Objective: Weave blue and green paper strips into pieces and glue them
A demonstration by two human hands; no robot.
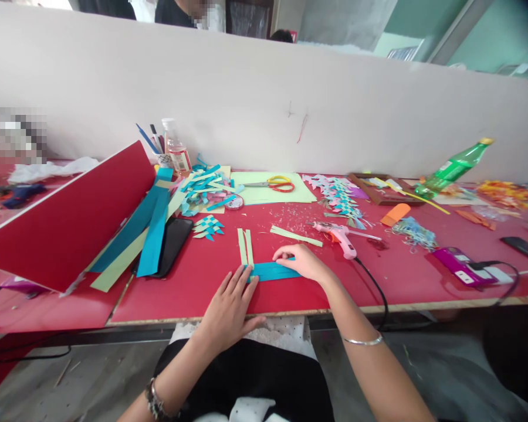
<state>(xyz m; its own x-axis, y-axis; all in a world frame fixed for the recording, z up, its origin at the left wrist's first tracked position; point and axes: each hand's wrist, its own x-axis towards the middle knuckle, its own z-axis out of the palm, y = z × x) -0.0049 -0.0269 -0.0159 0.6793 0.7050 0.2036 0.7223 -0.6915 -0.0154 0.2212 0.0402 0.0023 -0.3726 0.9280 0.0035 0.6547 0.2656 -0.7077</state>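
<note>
Blue paper strips (270, 271) lie side by side across the red table in front of me. Two pale green paper strips (245, 243) run away from me at their left end. My left hand (231, 302) rests flat, fingers stretched, its fingertips pressing where the green and blue strips meet. My right hand (305, 262) is curled over the right end of the blue strips, with thumb and fingers drawn together on the paper; the exact hold is partly hidden. Just beyond, another pair of pale green strips (295, 235) lies loose. A small woven blue-and-green paper piece (209, 226) sits to the left.
A pink glue gun (341, 237) lies to the right, its cord hanging over the edge. Behind are scissors (275, 184) on green paper and woven paper pieces (337, 196). A phone (176, 243) and red board (79, 217) are left; a green bottle (455, 169) leans right.
</note>
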